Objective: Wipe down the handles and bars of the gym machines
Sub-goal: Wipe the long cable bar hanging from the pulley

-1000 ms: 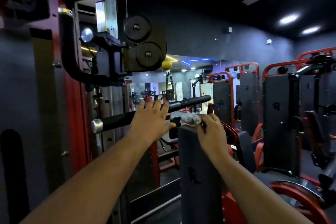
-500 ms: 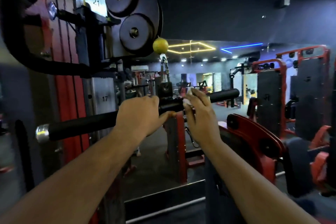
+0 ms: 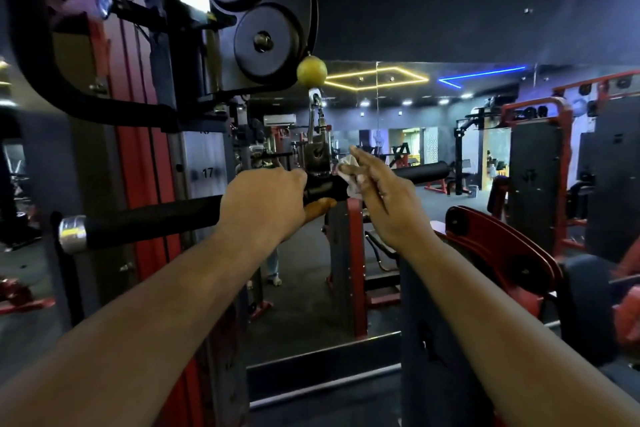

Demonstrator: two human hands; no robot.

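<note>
Both forearms reach forward from the bottom of the head view toward a black pull-down bar [image 3: 149, 217] that hangs crosswise in front of the person. Its long axis runs from a silver end cap [image 3: 71, 233] at lower left, up and away to a dark padded end at the right [image 3: 420, 170]. The left hand [image 3: 266, 201] is wrapped over the bar just left of its middle, fingers curled round it and thumb underneath, steadying it. The right hand [image 3: 377, 198] sits immediately right of the centre bracket [image 3: 317, 158], fingers fairly straight and pressing a small white cloth [image 3: 349, 173] against the bar; whether the thumb pinches the cloth from behind cannot be seen. The bracket hangs from a carabiner [image 3: 315, 104] below a yellow stopper ball [image 3: 311, 72] and the pulley wheels [image 3: 266, 42]. Since the bare right stretch of the bar lies outward and away from the cloth, the wipe most likely needs to run rightward along the axis, with the right hand the nearer one, while the left holds the bar from swinging. Beyond stand red-framed machines [image 3: 530, 156] and a mirrored wall with ceiling lights.
</note>
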